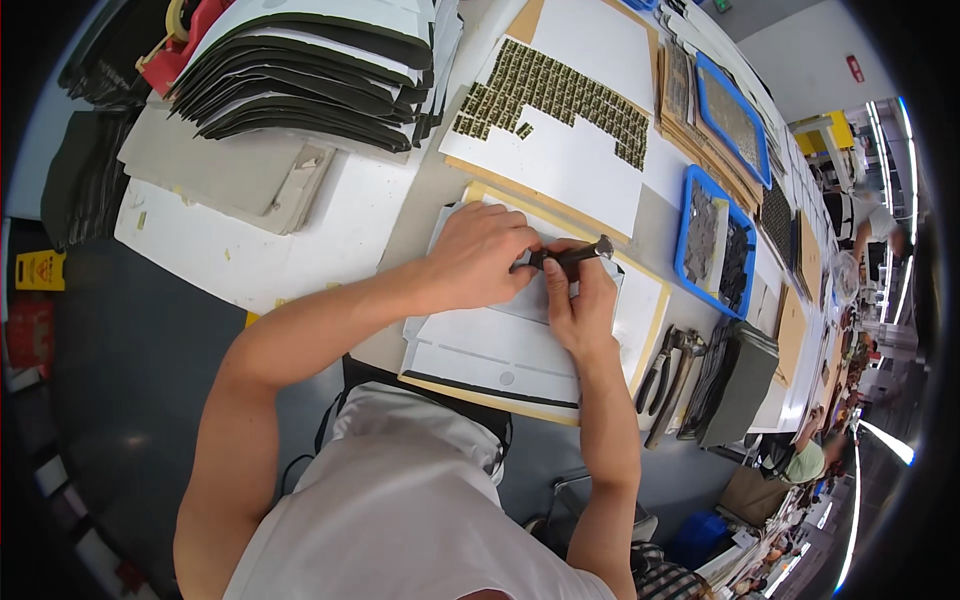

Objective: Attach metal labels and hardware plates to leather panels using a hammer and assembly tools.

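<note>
In front of me lies a pale grey-white panel (pixel 480 350) with a dark strip along its near edge and a small round mark. It rests on a yellow-edged board (pixel 648 318). My right hand (pixel 582 300) is closed round a dark metal punch (pixel 575 256), a short rod held aslant with its shiny, flared end pointing right. Beside it, my left hand (pixel 480 255) is bent over the panel's far part, its fingers pinched together near the punch's other end. Whatever those fingers hold, if anything, is hidden.
Pliers (pixel 655 378) and a hammer (pixel 684 350) lie right of the board, beside dark sheets (pixel 738 385). Blue trays (pixel 688 225) hold grey and black pieces. Rows of small dark-gold pieces (pixel 570 95) cover a white sheet beyond. Stacked black-edged sheets (pixel 300 85) stand far left.
</note>
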{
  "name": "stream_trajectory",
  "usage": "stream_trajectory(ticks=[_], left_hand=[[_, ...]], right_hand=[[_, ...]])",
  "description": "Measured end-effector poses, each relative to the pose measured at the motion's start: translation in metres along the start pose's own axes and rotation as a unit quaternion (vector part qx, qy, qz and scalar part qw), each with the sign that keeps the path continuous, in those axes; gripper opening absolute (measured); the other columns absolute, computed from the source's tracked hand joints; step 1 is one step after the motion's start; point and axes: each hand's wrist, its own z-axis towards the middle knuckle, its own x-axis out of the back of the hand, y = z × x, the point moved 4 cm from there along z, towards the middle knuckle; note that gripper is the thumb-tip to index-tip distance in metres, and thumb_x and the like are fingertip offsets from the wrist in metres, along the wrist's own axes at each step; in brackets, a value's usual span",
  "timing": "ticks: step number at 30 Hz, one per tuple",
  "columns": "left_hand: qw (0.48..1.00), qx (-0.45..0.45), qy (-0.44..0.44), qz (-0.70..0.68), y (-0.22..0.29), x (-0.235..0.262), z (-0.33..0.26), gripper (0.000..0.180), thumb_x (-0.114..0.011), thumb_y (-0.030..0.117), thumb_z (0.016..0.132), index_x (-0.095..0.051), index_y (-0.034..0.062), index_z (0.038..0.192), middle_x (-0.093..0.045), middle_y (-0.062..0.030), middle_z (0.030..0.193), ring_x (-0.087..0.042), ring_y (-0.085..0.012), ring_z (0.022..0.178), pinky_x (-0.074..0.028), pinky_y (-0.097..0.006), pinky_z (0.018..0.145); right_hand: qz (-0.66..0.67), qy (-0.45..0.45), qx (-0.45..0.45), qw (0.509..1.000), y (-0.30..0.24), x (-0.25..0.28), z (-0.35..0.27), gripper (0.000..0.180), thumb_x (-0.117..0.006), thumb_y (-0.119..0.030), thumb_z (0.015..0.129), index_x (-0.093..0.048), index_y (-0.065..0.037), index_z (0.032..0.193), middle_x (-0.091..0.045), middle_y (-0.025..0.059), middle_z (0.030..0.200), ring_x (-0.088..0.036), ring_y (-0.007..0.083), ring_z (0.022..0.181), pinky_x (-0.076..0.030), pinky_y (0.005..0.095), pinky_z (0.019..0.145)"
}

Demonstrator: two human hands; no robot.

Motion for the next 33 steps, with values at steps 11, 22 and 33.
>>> stream_trajectory(ticks=[11,22,33], left_hand=[[0.999,0.022,-0.038,-0.016,-0.001,0.006,0.004,0.019,-0.080,0.016,0.076,-0.076,0.0073,0.092,-0.066,-0.0051,0.080,-0.065,-0.0284,0.085,-0.051,-0.041,0.077],[0.989,0.004,-0.032,-0.143,0.022,0.006,0.011,0.027,-0.076,0.012,0.086,-0.071,-0.0003,0.109,-0.070,-0.0152,0.105,-0.067,-0.0351,0.099,-0.052,-0.041,0.090],[0.989,0.026,-0.070,-0.126,0.025,-0.006,0.011,0.017,-0.072,0.006,0.090,-0.073,-0.0003,0.106,-0.071,-0.0158,0.100,-0.069,-0.0327,0.091,-0.054,-0.037,0.081]], right_hand=[[0.029,-0.071,-0.087,0.993,0.010,0.013,0.000,0.060,-0.076,0.004,0.080,-0.061,-0.008,0.136,-0.071,0.0102,0.094,-0.067,0.0198,0.072,-0.054,0.0297,0.061],[0.154,-0.086,-0.124,0.977,0.023,0.023,0.002,0.074,-0.067,0.009,0.079,-0.050,-0.012,0.148,-0.074,0.0129,0.105,-0.070,0.0254,0.084,-0.058,0.0342,0.074],[0.101,0.051,-0.105,0.988,0.014,0.071,-0.036,0.066,-0.069,0.009,0.082,-0.057,-0.011,0.143,-0.073,0.0098,0.109,-0.070,0.0197,0.088,-0.057,0.0320,0.077]])
